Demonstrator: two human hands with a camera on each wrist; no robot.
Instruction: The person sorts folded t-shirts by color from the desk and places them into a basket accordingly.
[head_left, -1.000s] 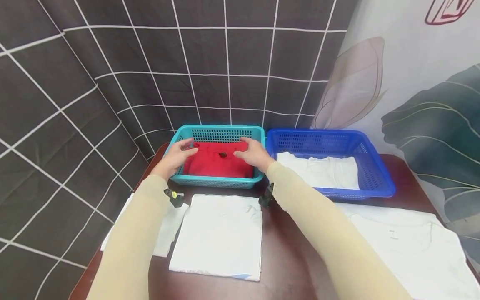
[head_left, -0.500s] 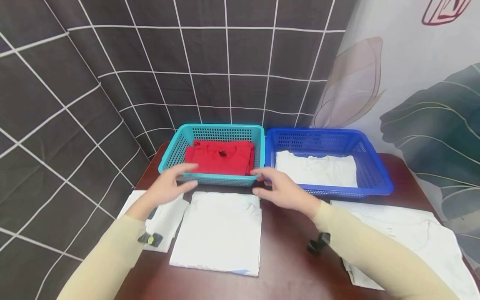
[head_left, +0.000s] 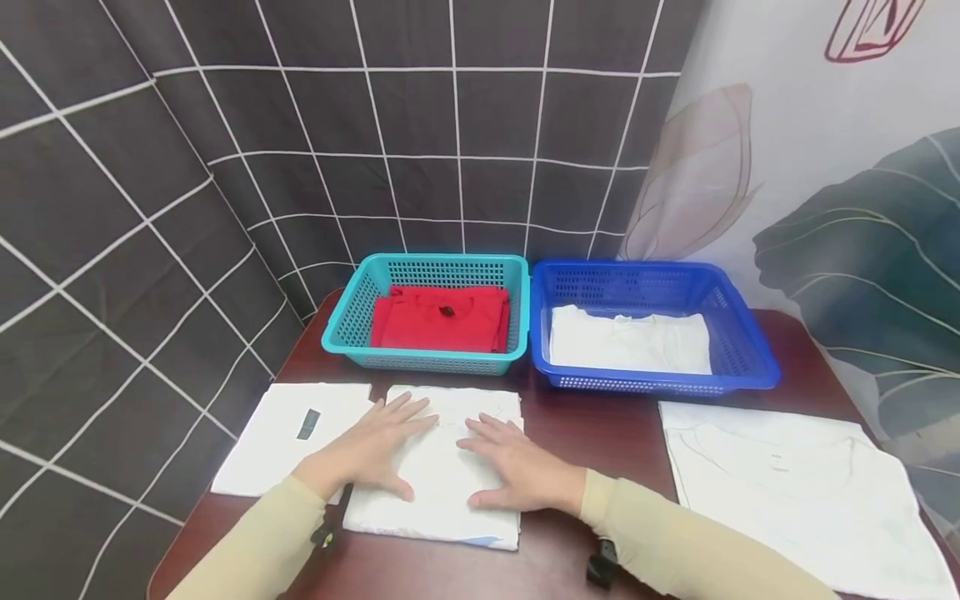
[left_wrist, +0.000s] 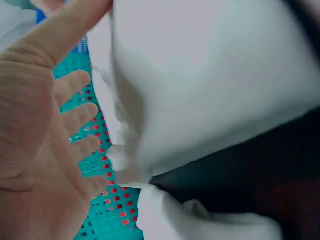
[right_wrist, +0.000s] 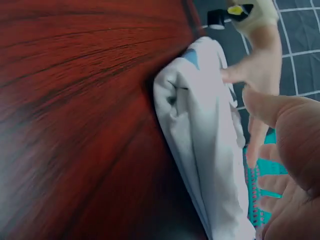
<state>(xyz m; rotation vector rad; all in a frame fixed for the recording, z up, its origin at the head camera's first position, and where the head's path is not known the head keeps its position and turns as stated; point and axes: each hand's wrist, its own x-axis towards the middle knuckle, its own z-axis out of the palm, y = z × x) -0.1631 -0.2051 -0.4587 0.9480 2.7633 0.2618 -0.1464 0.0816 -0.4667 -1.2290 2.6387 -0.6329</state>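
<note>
A: Where does the middle shirt (head_left: 441,471) lie from the hands?

B: Below and between them. The left hand (head_left: 380,450) spans its left edge and the right hand (head_left: 522,471) its right edge, fingers slanting inward and away from the person. Neither is clearly nearer.

A: And the grip?

B: Wide on both: fingers spread, thumbs standing apart from them, nothing held. Whether any fingertip touches the cloth, I can't tell; even the wrist views don't settle it.

A: Its long axis?

B: Front to back, I'd judge, though the slant of the view makes that uncertain. The far end faces the teal basket (head_left: 427,362); the near end, with a blue print (head_left: 482,541), faces the person. So the hands flank the long sides, and that pairing seems the relation that matters.

A: What does it rest on?

B: The tabletop (head_left: 607,433), dark reddish wood, lying flat in a folded block.

A: Room around it?

B: Tight on the left, where the left cloth (head_left: 262,442) sits just beside it. A narrow strip parts it from the teal basket, which holds red shirts (head_left: 442,331). More wood shows on the right, before the right shirt (head_left: 795,508). The blue basket (head_left: 652,382), with white clothing (head_left: 626,342) inside, stands behind that gap. A dark curtain (head_left: 495,117) backs it all.
</note>
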